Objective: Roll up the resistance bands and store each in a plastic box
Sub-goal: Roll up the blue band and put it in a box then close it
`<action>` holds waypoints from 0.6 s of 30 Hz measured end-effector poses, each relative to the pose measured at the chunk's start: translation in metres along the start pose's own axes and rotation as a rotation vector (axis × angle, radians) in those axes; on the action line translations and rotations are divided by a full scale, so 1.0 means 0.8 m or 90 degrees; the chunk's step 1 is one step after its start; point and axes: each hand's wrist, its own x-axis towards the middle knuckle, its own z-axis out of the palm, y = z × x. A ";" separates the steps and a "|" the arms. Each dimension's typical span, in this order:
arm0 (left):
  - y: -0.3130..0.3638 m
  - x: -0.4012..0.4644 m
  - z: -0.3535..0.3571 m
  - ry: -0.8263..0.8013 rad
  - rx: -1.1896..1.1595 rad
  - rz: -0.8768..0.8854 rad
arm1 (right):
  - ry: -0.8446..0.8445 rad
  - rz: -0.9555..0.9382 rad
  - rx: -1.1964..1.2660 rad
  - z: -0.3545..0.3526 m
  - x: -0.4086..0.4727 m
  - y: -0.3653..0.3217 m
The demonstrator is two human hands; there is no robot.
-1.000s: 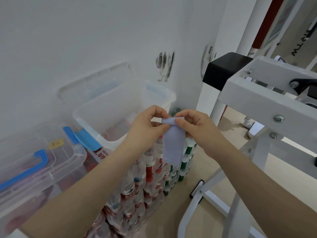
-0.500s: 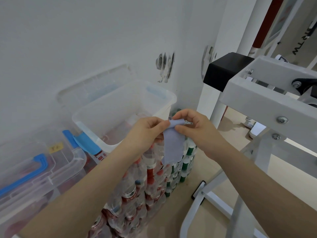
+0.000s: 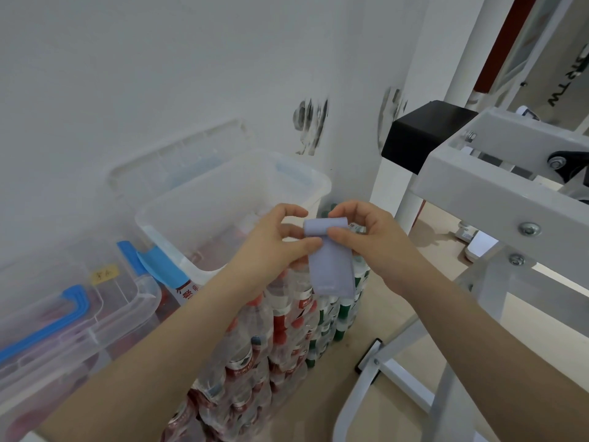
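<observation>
Head view: both hands meet just in front of the open box (image 3: 204, 215), a clear plastic tub that stands on stacked packs of bottles (image 3: 287, 339). The left hand (image 3: 274, 247) and the right hand (image 3: 373, 240) hold a pale lilac band (image 3: 330, 260) between them. Its top end is curled into a small roll; the rest hangs down flat in front of the bottles. The left thumb and fingers (image 3: 293, 212) pinch the roll's left end, narrowly closed on it. The right thumb presses the front of the roll, and the right fingers (image 3: 344, 208) curl over its top, also closed on the band.

The band is outside the box, just beside its near right corner and roughly level with its rim. The box's lid (image 3: 178, 154) stands up behind it against the white wall (image 3: 127, 74). To the left of the box sits a second clear box (image 3: 73, 320) with blue latches, its lid on. A blue latch (image 3: 161, 266) hangs at the open box's near left corner. To the right of the box stands a white metal frame (image 3: 497, 212) with a black cap (image 3: 424, 135) on one end, over a tan floor (image 3: 382, 314).
</observation>
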 end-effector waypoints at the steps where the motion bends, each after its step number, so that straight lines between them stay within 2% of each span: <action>1: 0.001 0.000 0.000 -0.022 -0.046 -0.043 | 0.012 -0.013 0.004 -0.001 0.000 0.000; 6: 0.002 0.001 0.004 -0.028 -0.114 -0.111 | 0.013 -0.018 -0.008 -0.004 -0.001 0.001; 10: 0.000 -0.001 0.006 -0.024 -0.094 -0.124 | -0.065 -0.027 0.004 0.000 -0.007 0.001; 12: 0.001 -0.001 0.006 -0.034 -0.081 -0.093 | -0.098 -0.018 -0.001 -0.001 -0.009 0.003; 14: 0.005 -0.001 0.006 -0.030 -0.066 -0.023 | -0.085 0.013 0.029 -0.004 -0.008 0.005; 18: 0.007 -0.003 0.009 0.023 0.005 0.084 | -0.074 0.127 0.115 -0.002 -0.009 0.004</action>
